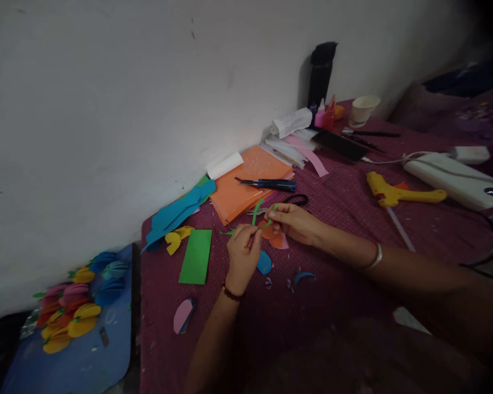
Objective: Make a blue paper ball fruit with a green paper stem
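Note:
My left hand (243,253) and my right hand (293,222) are close together above the table, each in a pinch. Between them runs a thin green paper strip (273,214), curved, with both hands' fingertips closed on it. Another length of green strip (255,212) sticks up by my left fingertips; whether it is the same piece I cannot tell. Below the hands lie orange paper cutouts (276,239) and a blue rounded cutout (264,262). A green paper rectangle (195,257) rests left of my left hand.
Pliers (267,184) lie on stacked orange sheets (252,164) behind my hands. A yellow glue gun (402,191), a white power bank (456,178) and a phone (339,145) are to the right. Colourful paper shapes (82,298) sit on a lower blue surface (102,366) at left.

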The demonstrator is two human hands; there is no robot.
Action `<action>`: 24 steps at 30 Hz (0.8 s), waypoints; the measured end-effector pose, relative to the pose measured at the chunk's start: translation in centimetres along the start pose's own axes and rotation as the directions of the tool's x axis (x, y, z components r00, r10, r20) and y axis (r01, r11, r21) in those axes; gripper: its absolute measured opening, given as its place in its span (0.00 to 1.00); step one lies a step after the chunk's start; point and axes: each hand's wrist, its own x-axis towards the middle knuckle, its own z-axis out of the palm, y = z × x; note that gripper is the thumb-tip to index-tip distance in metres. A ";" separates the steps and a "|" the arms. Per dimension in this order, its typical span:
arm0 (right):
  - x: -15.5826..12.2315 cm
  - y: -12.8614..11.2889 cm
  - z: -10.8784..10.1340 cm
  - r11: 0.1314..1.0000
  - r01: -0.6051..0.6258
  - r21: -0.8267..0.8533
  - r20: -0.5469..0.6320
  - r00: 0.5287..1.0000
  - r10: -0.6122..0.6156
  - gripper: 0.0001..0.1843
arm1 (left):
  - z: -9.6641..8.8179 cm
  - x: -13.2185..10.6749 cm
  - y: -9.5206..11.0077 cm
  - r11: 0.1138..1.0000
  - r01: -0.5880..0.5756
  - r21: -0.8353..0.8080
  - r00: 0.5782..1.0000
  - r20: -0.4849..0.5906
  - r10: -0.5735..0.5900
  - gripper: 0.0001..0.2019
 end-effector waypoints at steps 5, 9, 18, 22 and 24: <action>-0.1 -0.4 0.1 1.000 -0.016 -0.017 0.008 1.000 0.016 0.16 | 0.3 0.0 -0.1 1.000 0.015 -0.019 0.999 0.034 -0.014 0.06; -0.2 -0.5 0.3 0.998 -0.019 -0.065 0.012 1.000 0.020 0.18 | 0.5 0.0 -0.2 0.998 0.050 -0.035 0.998 0.040 -0.049 0.07; 0.4 -1.8 -0.6 0.986 0.110 -0.127 -0.090 0.988 -0.122 0.19 | 0.0 0.4 -1.4 0.992 -0.004 0.124 0.997 0.078 -0.006 0.04; 1.0 -2.3 -1.4 0.984 0.149 -0.100 -0.140 0.977 -0.162 0.18 | -0.9 1.0 -1.8 0.991 0.009 0.130 0.999 0.049 -0.016 0.03; 1.2 -2.4 -1.7 0.985 0.154 -0.083 -0.162 0.973 -0.166 0.18 | -1.4 1.2 -1.8 0.993 0.113 0.029 0.989 0.095 -0.116 0.05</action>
